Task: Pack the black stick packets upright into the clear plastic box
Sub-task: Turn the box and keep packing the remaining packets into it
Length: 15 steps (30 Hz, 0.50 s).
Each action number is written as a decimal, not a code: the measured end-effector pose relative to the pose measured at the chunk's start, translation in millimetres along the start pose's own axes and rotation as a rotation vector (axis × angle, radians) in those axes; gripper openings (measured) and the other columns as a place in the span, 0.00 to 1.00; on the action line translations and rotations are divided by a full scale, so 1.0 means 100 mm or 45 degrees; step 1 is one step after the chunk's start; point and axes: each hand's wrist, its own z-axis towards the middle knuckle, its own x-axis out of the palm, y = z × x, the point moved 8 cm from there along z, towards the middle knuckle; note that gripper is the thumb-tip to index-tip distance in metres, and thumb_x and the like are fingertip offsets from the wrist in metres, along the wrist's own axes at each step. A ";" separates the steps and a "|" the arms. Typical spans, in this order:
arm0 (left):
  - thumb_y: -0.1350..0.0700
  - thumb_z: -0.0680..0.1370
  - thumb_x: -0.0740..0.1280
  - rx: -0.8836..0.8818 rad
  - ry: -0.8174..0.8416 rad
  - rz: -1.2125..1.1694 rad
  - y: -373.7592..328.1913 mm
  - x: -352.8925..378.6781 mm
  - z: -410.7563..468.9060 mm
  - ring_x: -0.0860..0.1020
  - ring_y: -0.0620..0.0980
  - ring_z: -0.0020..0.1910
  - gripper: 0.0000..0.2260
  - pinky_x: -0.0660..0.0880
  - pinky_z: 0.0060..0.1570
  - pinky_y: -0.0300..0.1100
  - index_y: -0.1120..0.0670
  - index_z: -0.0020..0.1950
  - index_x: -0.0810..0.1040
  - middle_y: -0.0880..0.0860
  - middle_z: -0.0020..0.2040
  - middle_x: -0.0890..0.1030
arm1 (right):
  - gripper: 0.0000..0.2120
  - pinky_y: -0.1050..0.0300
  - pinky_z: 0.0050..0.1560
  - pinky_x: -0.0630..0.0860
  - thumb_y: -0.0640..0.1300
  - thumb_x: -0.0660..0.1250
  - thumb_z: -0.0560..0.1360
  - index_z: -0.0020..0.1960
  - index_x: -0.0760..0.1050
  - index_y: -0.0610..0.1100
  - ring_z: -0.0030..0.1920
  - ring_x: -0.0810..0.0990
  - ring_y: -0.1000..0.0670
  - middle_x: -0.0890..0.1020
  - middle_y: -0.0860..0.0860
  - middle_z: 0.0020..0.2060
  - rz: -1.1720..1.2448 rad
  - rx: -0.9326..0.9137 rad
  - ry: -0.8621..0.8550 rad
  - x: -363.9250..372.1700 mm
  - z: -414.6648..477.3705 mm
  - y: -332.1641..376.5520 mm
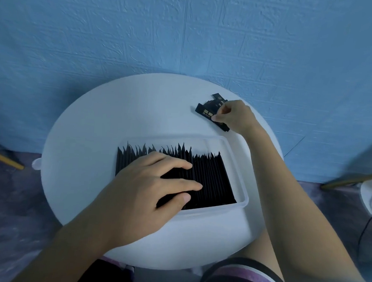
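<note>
Left hand (157,182), fingers flat, presses packed packets (211,170) in clear box (245,200), frame centre; right hand (236,115) pinches loose packets (206,110) on the counter (95,125), upper right. We suspect lifting the left topples the row.

The left hand (152,182) lies over the packed packets (209,170), hiding those beneath its palm and fingers. The right hand (233,115) covers part of the loose packets (208,108) (their pale print is too small to read). Far to its right, a blurred grey shape (371,159) is cut off by the edge.
</note>
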 end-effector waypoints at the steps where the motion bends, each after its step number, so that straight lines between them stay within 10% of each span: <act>1: 0.43 0.82 0.60 0.001 -0.006 -0.001 0.00 0.00 0.00 0.71 0.41 0.64 0.14 0.68 0.64 0.41 0.36 0.63 0.81 0.38 0.67 0.75 | 0.08 0.57 0.43 0.71 0.48 0.75 0.71 0.39 0.77 0.49 0.41 0.78 0.51 0.80 0.55 0.36 -0.031 0.026 -0.008 0.00 0.01 -0.05; 15: 0.43 0.82 0.60 -0.003 -0.010 -0.013 0.00 0.00 -0.01 0.71 0.40 0.65 0.14 0.67 0.64 0.39 0.35 0.63 0.81 0.36 0.67 0.75 | 0.14 0.50 0.58 0.76 0.45 0.74 0.73 0.57 0.79 0.48 0.54 0.79 0.45 0.82 0.49 0.51 -0.225 0.050 0.137 0.12 -0.08 -0.08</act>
